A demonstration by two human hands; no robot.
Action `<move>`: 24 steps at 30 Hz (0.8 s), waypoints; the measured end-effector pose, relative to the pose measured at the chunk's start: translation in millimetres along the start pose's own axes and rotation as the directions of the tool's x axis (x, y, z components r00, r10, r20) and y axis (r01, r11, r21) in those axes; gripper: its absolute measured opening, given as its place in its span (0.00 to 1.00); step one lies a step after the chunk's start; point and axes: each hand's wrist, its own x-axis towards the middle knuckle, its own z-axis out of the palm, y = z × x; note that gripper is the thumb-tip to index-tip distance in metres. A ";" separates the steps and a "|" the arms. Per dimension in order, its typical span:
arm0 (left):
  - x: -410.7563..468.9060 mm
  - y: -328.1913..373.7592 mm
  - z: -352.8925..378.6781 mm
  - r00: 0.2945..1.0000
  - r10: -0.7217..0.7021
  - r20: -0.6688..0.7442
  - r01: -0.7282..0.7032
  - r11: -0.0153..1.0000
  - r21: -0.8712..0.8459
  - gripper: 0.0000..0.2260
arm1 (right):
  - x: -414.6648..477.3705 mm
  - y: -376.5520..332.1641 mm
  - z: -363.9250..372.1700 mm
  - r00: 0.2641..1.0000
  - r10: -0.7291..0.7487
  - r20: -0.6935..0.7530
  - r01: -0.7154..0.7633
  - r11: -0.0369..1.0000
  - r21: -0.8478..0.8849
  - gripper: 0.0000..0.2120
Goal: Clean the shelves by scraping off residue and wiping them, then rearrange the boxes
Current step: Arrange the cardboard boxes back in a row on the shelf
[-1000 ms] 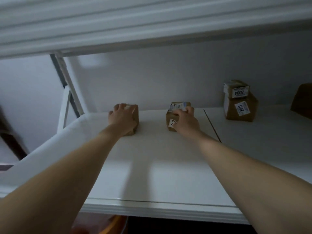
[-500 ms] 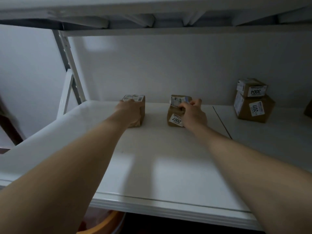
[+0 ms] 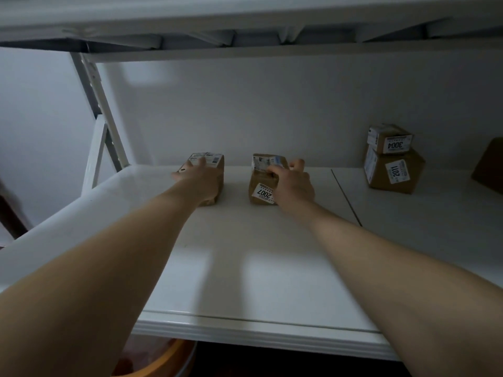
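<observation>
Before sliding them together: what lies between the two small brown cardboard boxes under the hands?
Head view: only bare white shelf separates the brown cardboard box under the left hand from the 2007-labelled box.

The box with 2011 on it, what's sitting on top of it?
A smaller brown box labelled 3004 sits on top of the 2011 box, covering most of its lid. Whatever lies between them or inside either box is hidden.

Centre cardboard box (image 3: pixel 259 178): "2007" on near face, tilted. Far right, small top box (image 3: pixel 392 138): "3004", upside down. Larger box (image 3: pixel 396 174) under it: "2011", sideways. Left box (image 3: pixel 219 172): top print too small to read.
</observation>
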 end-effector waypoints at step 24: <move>-30.2 296.9 -14.6 0.964 0.264 0.040 -0.110 0.527 -0.843 0.26 | -14.8 214.2 -102.2 0.847 0.523 -0.091 -0.395 0.735 0.550 0.32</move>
